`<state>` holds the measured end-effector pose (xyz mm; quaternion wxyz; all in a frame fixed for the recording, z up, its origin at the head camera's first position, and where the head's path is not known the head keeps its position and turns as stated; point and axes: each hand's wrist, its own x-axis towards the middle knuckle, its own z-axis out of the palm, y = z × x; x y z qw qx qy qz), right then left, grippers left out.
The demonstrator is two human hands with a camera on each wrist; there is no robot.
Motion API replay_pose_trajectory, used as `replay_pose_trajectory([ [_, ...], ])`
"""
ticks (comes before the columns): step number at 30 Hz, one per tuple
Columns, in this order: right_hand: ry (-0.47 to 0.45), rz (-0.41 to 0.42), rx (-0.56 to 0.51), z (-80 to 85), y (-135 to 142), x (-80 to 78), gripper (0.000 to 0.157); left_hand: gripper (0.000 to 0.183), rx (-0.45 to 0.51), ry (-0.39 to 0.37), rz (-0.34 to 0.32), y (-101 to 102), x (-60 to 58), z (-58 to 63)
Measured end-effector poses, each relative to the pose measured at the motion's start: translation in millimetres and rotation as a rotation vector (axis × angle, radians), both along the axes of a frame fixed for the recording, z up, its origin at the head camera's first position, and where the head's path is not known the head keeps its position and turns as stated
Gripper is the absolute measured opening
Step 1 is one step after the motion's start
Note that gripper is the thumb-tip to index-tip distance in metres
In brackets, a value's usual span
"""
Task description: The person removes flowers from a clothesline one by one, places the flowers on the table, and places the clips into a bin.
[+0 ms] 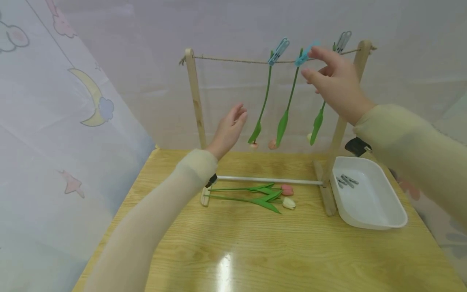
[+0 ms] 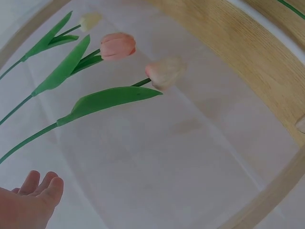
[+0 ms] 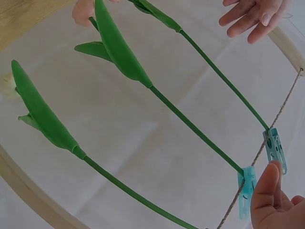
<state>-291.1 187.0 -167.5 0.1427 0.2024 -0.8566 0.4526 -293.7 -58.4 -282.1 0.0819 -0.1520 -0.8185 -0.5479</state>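
Three artificial tulips hang head-down from a twine line (image 1: 233, 61). A teal clothespin (image 1: 279, 52) holds the left stem, a bright blue clothespin (image 3: 246, 191) the middle one, and a grey clothespin (image 1: 343, 41) the right one. Beside the bright blue clothespin is my right hand (image 1: 337, 81), its thumb and index finger apart, with nothing visible between them. My left hand (image 1: 228, 132) is raised to the left of the hanging flowers, fingers relaxed and holding nothing. In the left wrist view, the nearest bloom is a pale pink tulip (image 2: 167, 72); a pink tulip (image 2: 118, 46) hangs beyond it.
The twine runs between two wooden posts (image 1: 195, 93) joined low by a white rod (image 1: 270, 179). On the table (image 1: 233, 243) lie a pink tulip (image 1: 287, 190) and a white tulip (image 1: 289, 203). A white basin (image 1: 375, 202) at right contains several grey clothespins (image 1: 348, 181).
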Motion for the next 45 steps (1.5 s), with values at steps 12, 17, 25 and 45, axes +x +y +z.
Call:
replay_pose_trajectory([
  [12,-0.004,0.022,0.082,16.0,-15,-16.0,0.064,0.052,-0.058,-0.055,-0.050,14,-8.6,1.0],
  [17,-0.039,0.029,0.102,21.4,-21,-22.7,0.066,0.053,-0.071,-0.056,-0.029,21,-11.4,3.0],
  [25,-0.098,-0.003,0.153,31.2,-28,-32.4,0.067,0.054,-0.067,-0.078,-0.042,31,-15.8,7.1],
  [45,-0.217,-0.011,0.126,43.8,-41,-52.0,0.059,0.054,-0.018,-0.089,-0.064,53,-28.7,15.6],
])
